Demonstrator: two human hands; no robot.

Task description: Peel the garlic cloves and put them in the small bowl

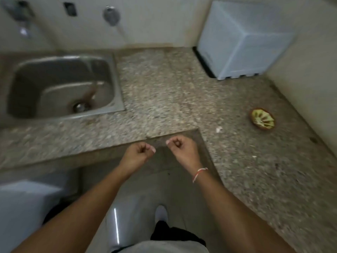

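Your left hand [141, 152]: fingers curled, empty | your right hand [179, 146]: same | small bowl [263, 120] on surface, well right of fingers

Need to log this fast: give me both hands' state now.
Left hand: fingers curled, nothing visible in it.
Right hand: fingers curled, nothing visible in it.

A single wide-angle view looks from the person's head, forward and steeply down. It takes in the L-shaped surface [164, 92] from above, the sink [62, 88] at left, and the floor [138, 194] directly beneath, close in.
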